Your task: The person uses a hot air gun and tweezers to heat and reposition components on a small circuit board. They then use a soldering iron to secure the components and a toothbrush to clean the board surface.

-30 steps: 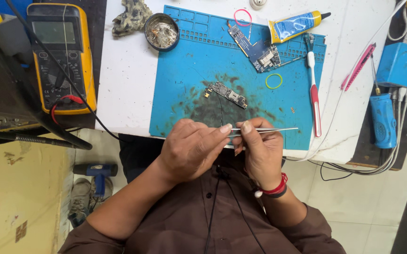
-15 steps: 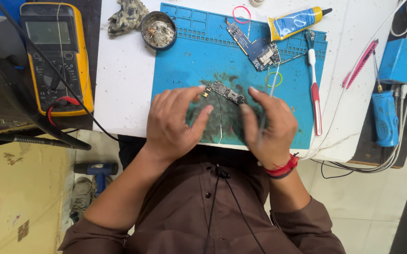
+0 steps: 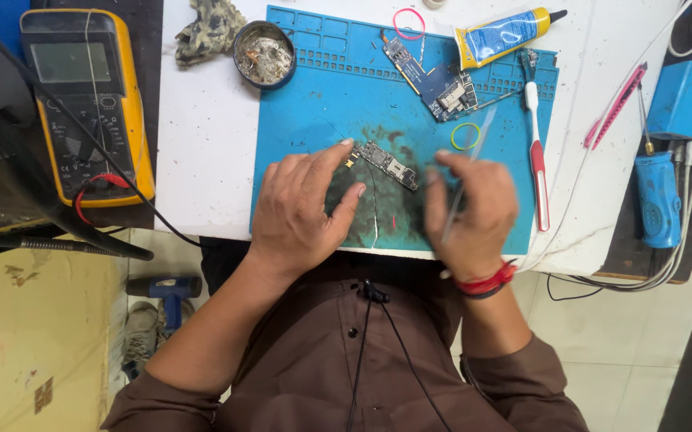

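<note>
I see the small circuit board (image 3: 384, 164) lying on the blue mat (image 3: 322, 88), between my two hands, its long axis running diagonally from upper left to lower right. My left hand (image 3: 302, 208) is open, its fingertip touching the board's left end. My right hand (image 3: 470, 212) grips thin tweezers (image 3: 468, 168) just beside the board's right end.
</note>
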